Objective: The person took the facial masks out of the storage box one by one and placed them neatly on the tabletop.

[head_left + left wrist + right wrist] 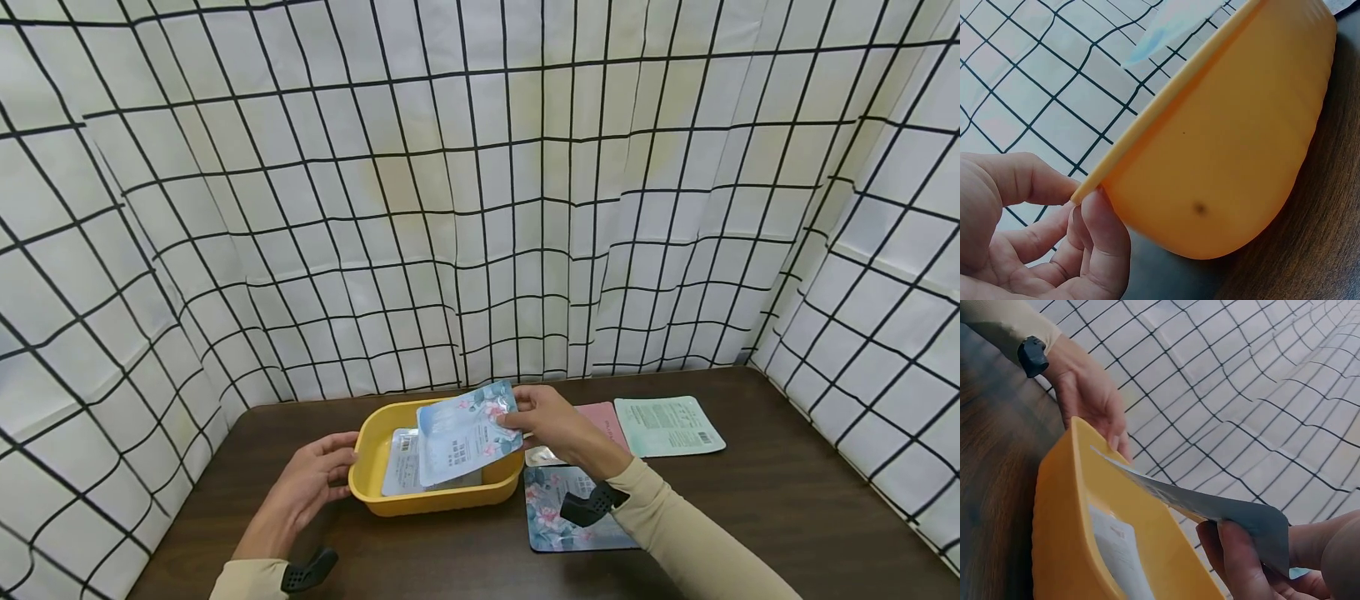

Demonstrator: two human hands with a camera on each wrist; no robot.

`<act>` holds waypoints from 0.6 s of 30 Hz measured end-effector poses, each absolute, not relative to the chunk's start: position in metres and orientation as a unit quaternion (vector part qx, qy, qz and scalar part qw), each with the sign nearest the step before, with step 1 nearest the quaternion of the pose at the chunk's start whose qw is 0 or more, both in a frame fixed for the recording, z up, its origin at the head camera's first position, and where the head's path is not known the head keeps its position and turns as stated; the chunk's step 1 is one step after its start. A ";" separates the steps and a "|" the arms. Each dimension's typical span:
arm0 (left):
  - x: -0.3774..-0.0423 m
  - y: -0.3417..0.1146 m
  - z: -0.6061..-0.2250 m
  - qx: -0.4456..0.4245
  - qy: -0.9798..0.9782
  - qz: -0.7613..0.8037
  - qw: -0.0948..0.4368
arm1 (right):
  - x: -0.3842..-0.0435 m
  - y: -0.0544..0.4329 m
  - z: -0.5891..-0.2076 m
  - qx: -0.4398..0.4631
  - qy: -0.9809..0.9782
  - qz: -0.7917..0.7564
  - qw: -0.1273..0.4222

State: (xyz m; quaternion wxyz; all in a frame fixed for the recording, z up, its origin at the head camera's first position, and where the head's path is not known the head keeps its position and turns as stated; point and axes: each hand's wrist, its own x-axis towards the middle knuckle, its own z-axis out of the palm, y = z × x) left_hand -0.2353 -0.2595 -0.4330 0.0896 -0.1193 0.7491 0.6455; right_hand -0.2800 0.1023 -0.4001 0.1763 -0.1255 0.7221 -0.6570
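A yellow plastic basin (438,505) stands on the table, and my left hand (318,473) pinches its left rim between thumb and fingers, as the left wrist view shows up close. My right hand (551,423) pinches the right edge of a light-blue floral sachet (461,437), which tilts over the basin. Seen in the right wrist view, that sachet (1210,503) is raised above the basin floor, with my thumb and fingers on opposite faces. Inside the basin lies a pale sachet (402,461) with a barcode, partly covered by the held one.
Right of the basin, a blue floral sachet (551,521) lies under my right forearm. Behind it are a pink packet (606,422), partly hidden by my hand, and a pale-green printed sachet (671,425). White grid-lined curtains (480,208) enclose the dark wooden table (780,500).
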 end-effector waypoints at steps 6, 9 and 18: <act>-0.235 -0.260 -0.433 -0.120 0.748 0.646 0.091 | -0.276 0.125 -0.395 -0.137 0.711 -0.668 0.173; -0.235 -0.259 -0.433 -0.119 0.749 0.646 0.091 | -0.273 0.139 -0.392 -0.143 0.716 -0.662 0.170; -0.237 -0.260 -0.434 -0.123 0.747 0.647 0.089 | -0.266 0.182 -0.391 -0.137 0.723 -0.658 0.160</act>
